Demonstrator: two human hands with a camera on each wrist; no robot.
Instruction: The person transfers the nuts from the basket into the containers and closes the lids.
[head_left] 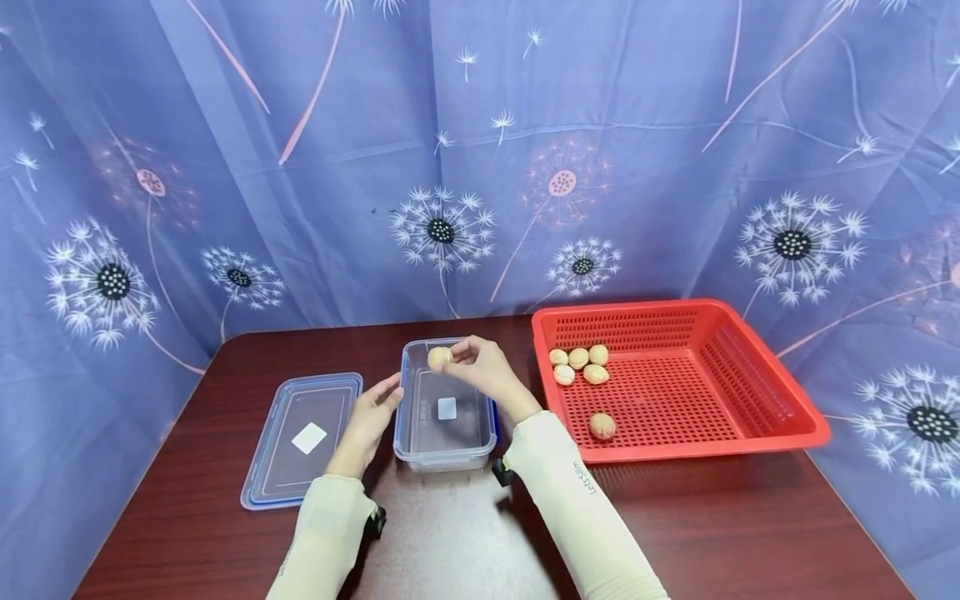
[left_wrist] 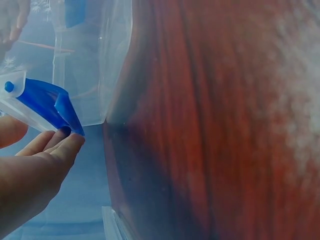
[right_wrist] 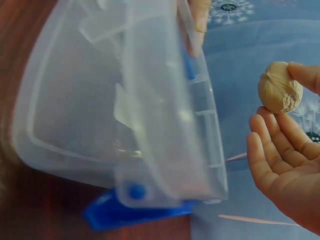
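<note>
Honestly this roundish, tan, hard-shelled walnut (right_wrist: 280, 87) should be light and stiff, maybe rolly, so I'd pinch it round the middle. Shell's pale, creased, with a seam-like ridge. My right hand (head_left: 486, 368) has it pinched between thumb and fingertips; right below is the clear rectangular plastic box (head_left: 450, 457). My left hand (head_left: 367, 423)'s relaxed, fingertips touching its blue plastic latch (left_wrist: 45, 100).
</note>
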